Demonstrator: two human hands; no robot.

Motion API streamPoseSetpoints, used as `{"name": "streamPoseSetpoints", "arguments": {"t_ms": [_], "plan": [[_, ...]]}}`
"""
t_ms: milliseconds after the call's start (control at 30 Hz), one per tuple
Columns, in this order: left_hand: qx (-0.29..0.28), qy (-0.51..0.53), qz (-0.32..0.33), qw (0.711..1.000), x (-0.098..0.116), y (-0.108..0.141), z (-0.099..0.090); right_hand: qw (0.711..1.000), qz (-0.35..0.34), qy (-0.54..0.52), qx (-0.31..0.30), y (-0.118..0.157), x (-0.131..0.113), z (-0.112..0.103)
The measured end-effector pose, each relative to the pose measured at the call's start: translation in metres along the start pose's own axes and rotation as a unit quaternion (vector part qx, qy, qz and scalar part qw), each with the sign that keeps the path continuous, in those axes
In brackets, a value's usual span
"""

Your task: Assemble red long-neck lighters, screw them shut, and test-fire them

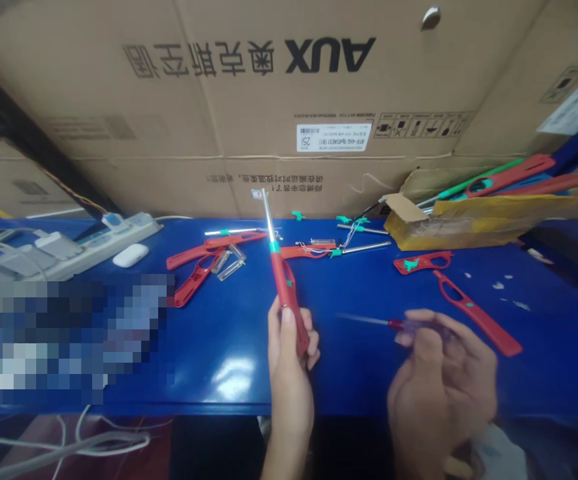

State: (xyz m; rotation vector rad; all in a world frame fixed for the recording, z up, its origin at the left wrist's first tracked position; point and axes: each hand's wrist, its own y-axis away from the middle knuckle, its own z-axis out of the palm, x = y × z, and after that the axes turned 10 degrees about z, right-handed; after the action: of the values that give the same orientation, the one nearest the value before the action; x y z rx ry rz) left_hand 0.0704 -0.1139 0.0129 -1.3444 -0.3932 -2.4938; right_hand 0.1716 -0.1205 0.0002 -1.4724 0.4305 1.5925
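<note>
My left hand (291, 340) is wrapped round a red gas lighter (283, 283) with a green collar and a long metal tube, held nearly upright with the tube pointing away from me. To its right, my right hand (443, 373) grips a screwdriver (399, 325), its thin shaft pointing left towards the lighter without touching it. The screwdriver's handle is partly hidden by my fingers and blurred. On the blue table (209, 360) behind the hands lie red lighter casing halves (196, 283), clear fuel tanks (229, 265) and metal tubes (366, 248) with green parts.
A taped cardboard box (453, 227) with several lighters stands at the back right. A red casing (481, 317) lies beyond my right hand. At the left are a power strip (119, 233) with chargers and a white earphone case (131, 255). Large cardboard (249, 120) walls off the back.
</note>
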Motion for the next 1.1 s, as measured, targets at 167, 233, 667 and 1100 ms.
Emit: {"name": "streamPoseSetpoints", "arguments": {"t_ms": [167, 233, 667, 1100], "plan": [[-0.021, -0.013, 0.026, 0.999, -0.004, -0.001, -0.003, 0.965, -0.008, 0.191, -0.178, -0.01, 0.015, -0.002], [-0.037, -0.029, 0.036, 0.998, -0.005, 0.0, -0.005, 0.934, -0.03, 0.257, -0.247, -0.012, 0.023, -0.001], [-0.395, -0.266, 0.176, 0.862, -0.004, 0.016, -0.015, 0.939, 0.147, 0.086, -0.299, -0.009, 0.011, -0.007], [-0.427, -0.267, 0.105, 0.857, 0.002, 0.01, -0.014, 0.897, -0.025, 0.383, -0.219, -0.052, 0.009, -0.046]]}}
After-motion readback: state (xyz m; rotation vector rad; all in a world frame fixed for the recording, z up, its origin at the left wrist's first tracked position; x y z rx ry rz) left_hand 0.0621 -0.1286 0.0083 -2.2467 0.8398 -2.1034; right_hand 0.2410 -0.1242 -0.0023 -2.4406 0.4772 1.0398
